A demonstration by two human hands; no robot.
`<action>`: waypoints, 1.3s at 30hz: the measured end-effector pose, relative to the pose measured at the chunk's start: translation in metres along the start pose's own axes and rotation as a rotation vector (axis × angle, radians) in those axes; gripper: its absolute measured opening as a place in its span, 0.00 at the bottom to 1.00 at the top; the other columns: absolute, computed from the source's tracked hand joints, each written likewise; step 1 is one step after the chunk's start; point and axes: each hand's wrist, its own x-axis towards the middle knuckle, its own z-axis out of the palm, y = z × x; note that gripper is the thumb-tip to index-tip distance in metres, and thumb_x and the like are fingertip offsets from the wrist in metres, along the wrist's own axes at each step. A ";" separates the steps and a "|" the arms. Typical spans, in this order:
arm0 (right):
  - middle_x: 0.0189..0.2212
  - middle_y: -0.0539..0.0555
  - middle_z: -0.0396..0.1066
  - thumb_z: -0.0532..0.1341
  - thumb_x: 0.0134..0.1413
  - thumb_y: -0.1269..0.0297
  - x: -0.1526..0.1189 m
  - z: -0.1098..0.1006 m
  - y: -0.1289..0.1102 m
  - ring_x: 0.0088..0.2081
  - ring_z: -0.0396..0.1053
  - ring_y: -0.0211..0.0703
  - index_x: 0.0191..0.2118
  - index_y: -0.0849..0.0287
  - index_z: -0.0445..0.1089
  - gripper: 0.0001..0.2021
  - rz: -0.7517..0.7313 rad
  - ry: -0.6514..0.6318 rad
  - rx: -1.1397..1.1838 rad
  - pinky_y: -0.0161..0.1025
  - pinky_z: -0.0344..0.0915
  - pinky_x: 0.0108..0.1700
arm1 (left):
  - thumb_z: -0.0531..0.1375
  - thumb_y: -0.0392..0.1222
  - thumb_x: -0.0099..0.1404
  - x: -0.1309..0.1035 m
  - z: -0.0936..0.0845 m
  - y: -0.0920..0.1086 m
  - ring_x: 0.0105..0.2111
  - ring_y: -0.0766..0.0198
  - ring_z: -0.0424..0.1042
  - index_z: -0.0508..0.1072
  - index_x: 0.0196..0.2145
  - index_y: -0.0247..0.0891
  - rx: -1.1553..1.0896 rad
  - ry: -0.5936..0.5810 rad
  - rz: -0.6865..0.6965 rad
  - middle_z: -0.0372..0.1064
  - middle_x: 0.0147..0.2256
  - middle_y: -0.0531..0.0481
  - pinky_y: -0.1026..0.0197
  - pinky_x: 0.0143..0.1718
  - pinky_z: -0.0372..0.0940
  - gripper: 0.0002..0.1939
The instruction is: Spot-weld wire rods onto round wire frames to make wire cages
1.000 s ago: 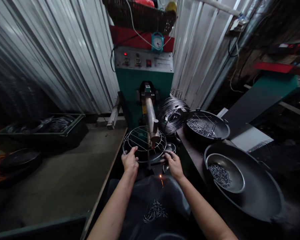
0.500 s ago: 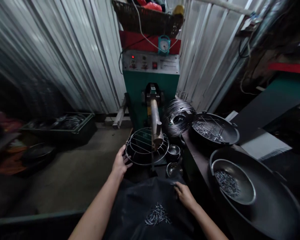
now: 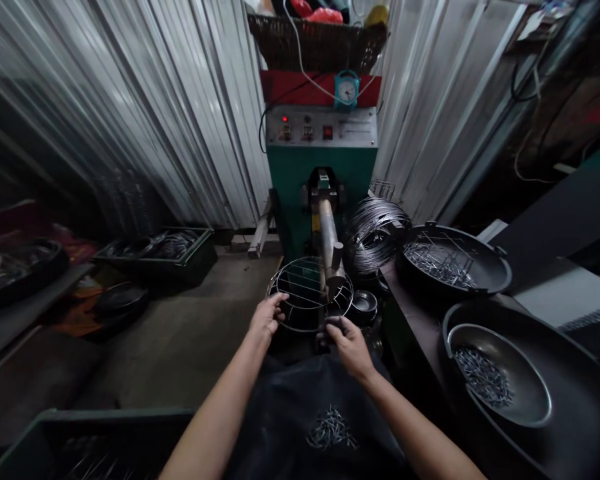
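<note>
A round wire rack (image 3: pixel 300 308) made of rings and cross wires sits around the lower end of a metal arm (image 3: pixel 329 230) on a green machine (image 3: pixel 293 177). My left hand (image 3: pixel 267 317) grips the rack's left rim between thumb and fingers. At the rack's front right, just below the tip of the arm, my right hand (image 3: pixel 347 340) is closed in a pinch. Whatever its fingertips hold is too dark and small to make out. A small pile of short bent wire pieces (image 3: pixel 331 429) lies on the dark cloth (image 3: pixel 280 407) over my lap.
A wire coil (image 3: pixel 377 233) stands right of the machine. Farther right are a black pan (image 3: pixel 495 270) of wire parts and a large pan (image 3: pixel 575 373) holding a metal bowl (image 3: pixel 540 413) of short pieces. Green crates (image 3: pixel 195 260) stand at left; small bowls (image 3: pixel 364 303) sit beside the rack.
My right hand has moved up from the lap cloth to the rack's front rim. My left hand has closed more on the left rim. The view has shifted left.
</note>
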 end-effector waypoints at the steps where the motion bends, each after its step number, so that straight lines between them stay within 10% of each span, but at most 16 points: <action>1: 0.27 0.52 0.71 0.64 0.42 0.55 0.005 0.007 0.000 0.26 0.71 0.40 0.32 0.61 0.68 0.15 -0.025 -0.002 -0.039 0.35 0.66 0.26 | 0.66 0.38 0.35 -0.005 0.003 -0.005 0.14 0.78 0.46 0.59 0.21 0.37 -0.038 0.032 0.052 0.49 0.16 0.63 0.71 0.14 0.44 0.19; 11: 0.22 0.49 0.68 0.62 0.41 0.60 0.026 0.000 -0.006 0.24 0.71 0.39 0.30 0.61 0.67 0.10 -0.044 0.095 -0.124 0.30 0.64 0.19 | 0.66 0.39 0.33 -0.022 0.027 -0.027 0.16 0.78 0.49 0.60 0.30 0.38 -0.217 0.147 0.229 0.56 0.21 0.61 0.71 0.15 0.43 0.26; 39: 0.24 0.49 0.69 0.60 0.45 0.59 0.025 -0.006 0.002 0.24 0.71 0.37 0.32 0.60 0.66 0.10 -0.119 0.079 -0.145 0.30 0.65 0.22 | 0.66 0.38 0.32 -0.022 0.034 -0.028 0.14 0.78 0.46 0.59 0.26 0.37 -0.188 0.216 0.157 0.52 0.17 0.63 0.70 0.14 0.42 0.23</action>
